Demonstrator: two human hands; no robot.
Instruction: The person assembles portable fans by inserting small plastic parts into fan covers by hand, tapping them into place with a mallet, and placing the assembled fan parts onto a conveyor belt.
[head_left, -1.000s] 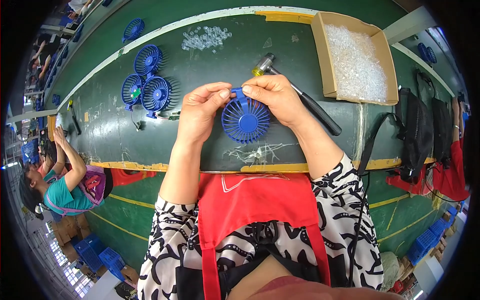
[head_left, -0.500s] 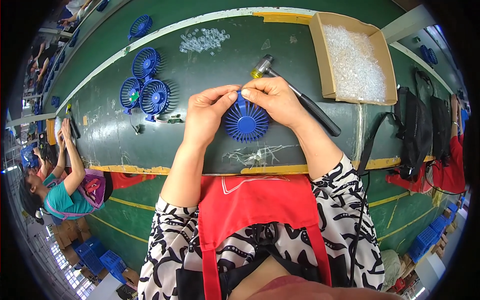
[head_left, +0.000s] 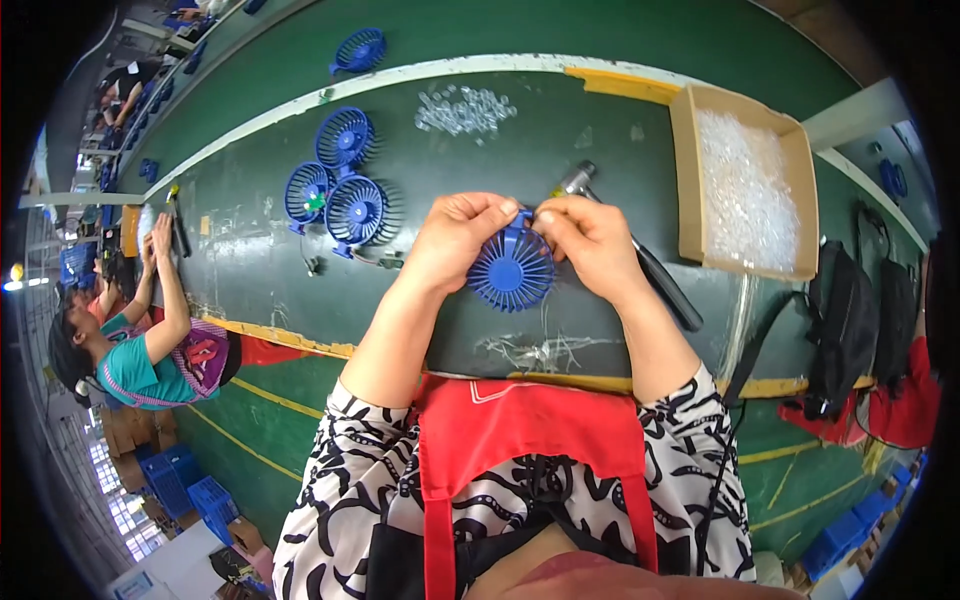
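Blue fan [head_left: 510, 274], left hand [head_left: 452, 240] pinching — right hand [head_left: 598, 245], grip unclear (room before table edge [head_left: 590, 382]).

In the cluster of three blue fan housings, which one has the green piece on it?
The leftmost fan housing: a small green piece sits on its face. The upper housing and lower-right housing show none.

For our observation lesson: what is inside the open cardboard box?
Many small clear pieces lie heaped in the cardboard box; they cover its bottom, so what lies beneath the top layer is hidden.
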